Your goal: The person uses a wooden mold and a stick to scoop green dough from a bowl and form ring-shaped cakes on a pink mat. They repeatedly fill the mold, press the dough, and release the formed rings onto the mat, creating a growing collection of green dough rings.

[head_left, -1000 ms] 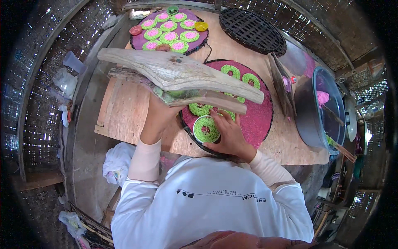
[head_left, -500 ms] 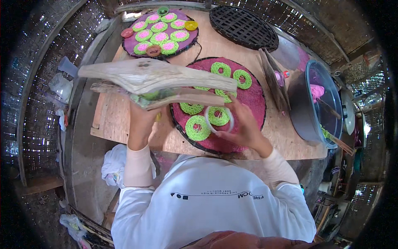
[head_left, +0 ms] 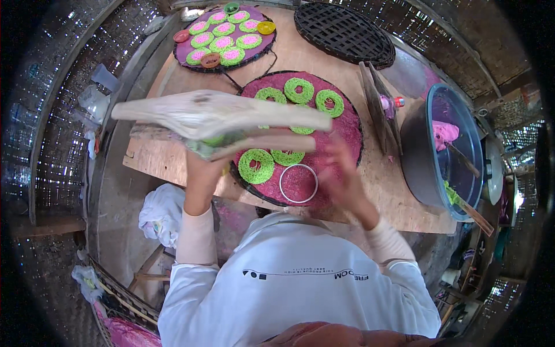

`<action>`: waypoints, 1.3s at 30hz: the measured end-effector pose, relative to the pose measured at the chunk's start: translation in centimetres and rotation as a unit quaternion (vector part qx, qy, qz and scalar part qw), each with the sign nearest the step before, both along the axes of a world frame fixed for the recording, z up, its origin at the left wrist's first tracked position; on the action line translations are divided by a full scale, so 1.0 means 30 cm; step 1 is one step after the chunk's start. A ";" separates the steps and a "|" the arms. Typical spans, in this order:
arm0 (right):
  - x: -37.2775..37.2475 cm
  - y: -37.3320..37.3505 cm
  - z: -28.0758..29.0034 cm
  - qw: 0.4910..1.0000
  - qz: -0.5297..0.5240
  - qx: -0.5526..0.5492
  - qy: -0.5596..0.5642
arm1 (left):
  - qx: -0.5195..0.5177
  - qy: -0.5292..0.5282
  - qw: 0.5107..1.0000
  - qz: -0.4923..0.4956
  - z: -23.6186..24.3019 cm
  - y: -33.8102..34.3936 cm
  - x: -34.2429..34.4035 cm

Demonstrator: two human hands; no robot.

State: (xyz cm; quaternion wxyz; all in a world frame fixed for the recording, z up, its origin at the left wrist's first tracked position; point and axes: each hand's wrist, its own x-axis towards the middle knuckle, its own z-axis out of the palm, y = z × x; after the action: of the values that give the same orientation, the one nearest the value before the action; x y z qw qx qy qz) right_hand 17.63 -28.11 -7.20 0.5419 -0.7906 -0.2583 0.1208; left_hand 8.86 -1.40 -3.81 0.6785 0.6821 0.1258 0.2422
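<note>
My left hand (head_left: 201,173) grips a wooden press (head_left: 219,113) made of two long pale boards, held above the table, with green dough squeezed between them. Below it lies a round tray covered in purple (head_left: 338,130) bearing several green dough rings (head_left: 256,165). An empty metal ring (head_left: 298,183) rests on the tray's near part. My right hand (head_left: 342,169) is blurred, fingers spread, just right of the metal ring and holding nothing.
A second purple tray (head_left: 263,51) with green-and-pink rings and small lids sits at the far left. A dark woven tray (head_left: 344,32) lies at the back, a large pot (head_left: 419,156) with pink dough to the right. A white cloth (head_left: 162,211) hangs below the wooden table (head_left: 167,162).
My right hand has left the metal ring on the tray and moved right. The wooden press has shifted right and slightly lower in my left hand.
</note>
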 end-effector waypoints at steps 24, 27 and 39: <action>0.152 -0.148 0.242 0.844 0.311 -0.239 0.365 | -0.511 -0.339 0.677 -0.408 -0.045 -0.095 0.247; 0.150 -0.140 0.191 0.856 0.325 -0.286 0.283 | -0.527 -0.295 0.716 -0.351 -0.080 -0.089 0.214; 0.118 -0.117 0.119 0.889 0.293 -0.258 0.238 | -0.548 -0.239 0.765 -0.242 -0.109 -0.092 0.159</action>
State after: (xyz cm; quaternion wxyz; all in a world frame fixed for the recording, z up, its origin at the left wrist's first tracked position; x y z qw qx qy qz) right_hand 21.16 -31.61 -3.63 0.3040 -0.7385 -0.3015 0.5208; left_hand 13.62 -4.16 -7.09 0.9809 0.1226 -0.0979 0.1152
